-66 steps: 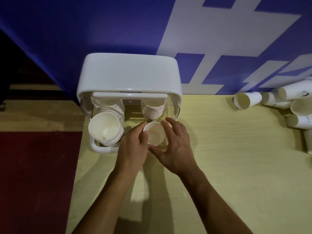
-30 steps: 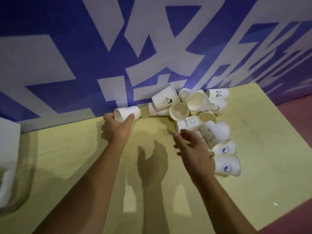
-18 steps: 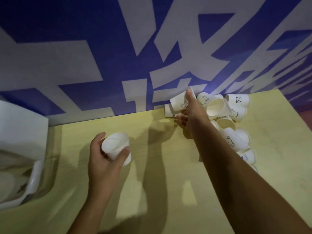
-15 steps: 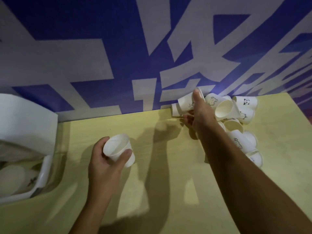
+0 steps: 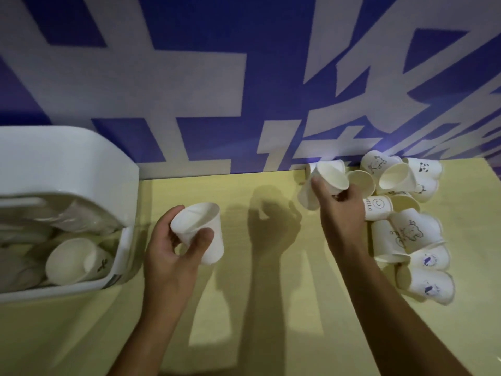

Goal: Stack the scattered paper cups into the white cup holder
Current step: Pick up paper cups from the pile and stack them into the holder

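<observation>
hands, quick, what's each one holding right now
left hand: grips a plain paper cup above the table
right hand: grips a second cup at the near edge of the pile

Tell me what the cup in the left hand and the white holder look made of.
Cup: thin matte white paper, probably; its wall looks creased under the left hand's grip. Cup holder: likely moulded plastic, smooth and slightly glossy, with rounded corners and soft highlights.

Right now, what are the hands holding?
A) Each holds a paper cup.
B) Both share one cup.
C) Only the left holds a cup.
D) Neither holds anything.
A: the left hand grips a plain cup near the white cup holder, and the right hand grips a second cup at the pile.
</observation>
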### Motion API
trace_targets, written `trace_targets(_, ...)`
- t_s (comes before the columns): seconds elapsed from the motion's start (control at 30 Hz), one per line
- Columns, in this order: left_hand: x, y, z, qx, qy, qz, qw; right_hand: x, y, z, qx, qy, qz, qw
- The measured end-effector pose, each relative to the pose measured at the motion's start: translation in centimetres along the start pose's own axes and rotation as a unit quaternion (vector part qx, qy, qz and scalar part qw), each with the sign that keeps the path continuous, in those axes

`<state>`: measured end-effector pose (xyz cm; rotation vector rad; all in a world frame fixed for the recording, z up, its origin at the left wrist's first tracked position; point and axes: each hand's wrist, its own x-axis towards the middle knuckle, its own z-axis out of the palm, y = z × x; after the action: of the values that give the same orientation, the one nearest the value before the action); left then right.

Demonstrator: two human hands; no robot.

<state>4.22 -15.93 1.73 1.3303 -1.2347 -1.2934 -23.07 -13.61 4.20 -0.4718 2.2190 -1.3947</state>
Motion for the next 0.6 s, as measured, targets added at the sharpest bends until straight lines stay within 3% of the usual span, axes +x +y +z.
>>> trace_targets(0.1, -0.6, 0.9, -3.2, -0.014, -0.005, 0.02, 1.0, -5.4, 0.4, 0.8, -0.068, -0.02, -0.08, 0.994)
trace_targets(0.23, -1.8, 1.6, -9.1, -0.024, -0.009, 0.044, 0.999, -13.4, -0.4, 3.3, -0.073, -0.069, -0.131, 0.986)
trace_targets(0.6, -1.8, 2.0, -23.2, 0.039, -0.006, 0.093, 0.995, -27.7, -0.7, 12.8, -0.077, -0.185, -0.173, 0.964)
